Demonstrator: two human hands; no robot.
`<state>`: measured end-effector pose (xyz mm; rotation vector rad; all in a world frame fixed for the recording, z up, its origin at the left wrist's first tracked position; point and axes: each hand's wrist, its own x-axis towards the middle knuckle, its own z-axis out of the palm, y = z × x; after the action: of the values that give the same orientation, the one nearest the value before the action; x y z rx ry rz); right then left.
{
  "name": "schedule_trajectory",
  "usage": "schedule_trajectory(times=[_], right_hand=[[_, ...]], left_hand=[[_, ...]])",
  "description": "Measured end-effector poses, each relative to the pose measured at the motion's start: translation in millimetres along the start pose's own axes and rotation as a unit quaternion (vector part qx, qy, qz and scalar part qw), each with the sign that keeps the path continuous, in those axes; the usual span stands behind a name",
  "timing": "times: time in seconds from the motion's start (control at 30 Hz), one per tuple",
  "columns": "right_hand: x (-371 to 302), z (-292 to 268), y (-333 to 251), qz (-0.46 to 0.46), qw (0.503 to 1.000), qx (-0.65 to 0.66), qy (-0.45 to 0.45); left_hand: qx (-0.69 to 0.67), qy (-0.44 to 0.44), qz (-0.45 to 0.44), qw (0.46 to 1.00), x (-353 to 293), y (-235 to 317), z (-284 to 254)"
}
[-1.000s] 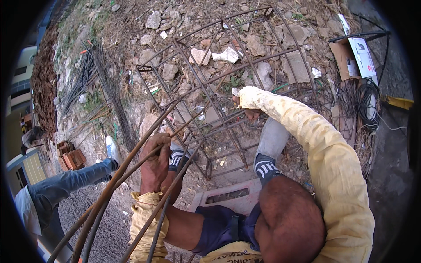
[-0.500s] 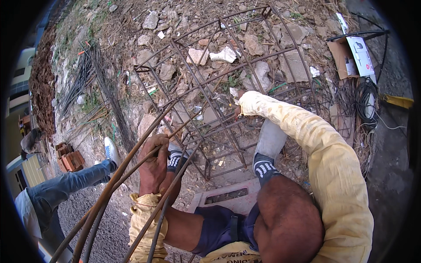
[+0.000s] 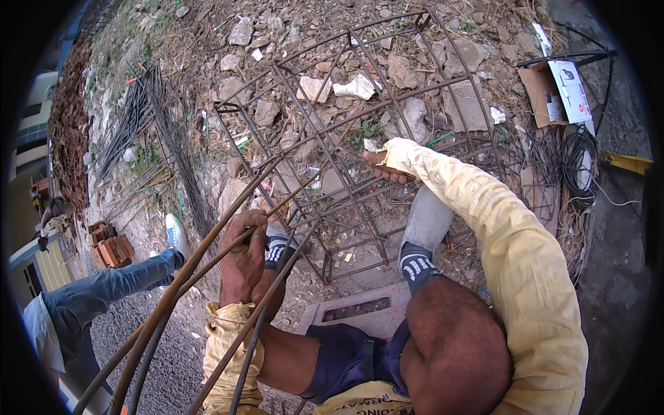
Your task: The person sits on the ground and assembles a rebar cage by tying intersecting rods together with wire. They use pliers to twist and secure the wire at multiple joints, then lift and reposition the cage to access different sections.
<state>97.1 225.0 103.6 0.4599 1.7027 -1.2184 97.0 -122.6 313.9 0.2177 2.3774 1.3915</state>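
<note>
A cage of rusty steel bars (image 3: 319, 130), tied into rectangular frames, stands on the rubble in front of me. My left hand (image 3: 243, 249) is wrapped round a thin steel rod (image 3: 207, 265) at the near left of the cage. Several longer rods run past it from the lower left up to the cage. My right hand (image 3: 389, 170) is over the middle of the cage, its fingers curled in. What it holds, if anything, is too small to make out.
Broken stones (image 3: 357, 87) lie under and beyond the cage. A bundle of dark rods (image 3: 169, 138), red bricks (image 3: 113, 250) and another person's leg (image 3: 114, 280) are at left. An opened cardboard box (image 3: 541, 92) and coiled black cable (image 3: 578, 162) lie at right.
My right hand has turned and shifted slightly right, so more of its curled fingers show. My left hand keeps its grip on the rod.
</note>
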Motion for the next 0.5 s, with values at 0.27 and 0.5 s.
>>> schedule_trajectory(times=[0.27, 0.5], right_hand=[[16, -32, 17, -0.011, 0.933, 0.263, -0.244], [-28, 2, -38, 0.035, 0.999, -0.022, -0.014]], left_hand=[[-0.008, 0.005, 0.005, 1.000, 2, -2, 3], [-0.003, -0.009, -0.010, 1.000, -1, -2, -1]])
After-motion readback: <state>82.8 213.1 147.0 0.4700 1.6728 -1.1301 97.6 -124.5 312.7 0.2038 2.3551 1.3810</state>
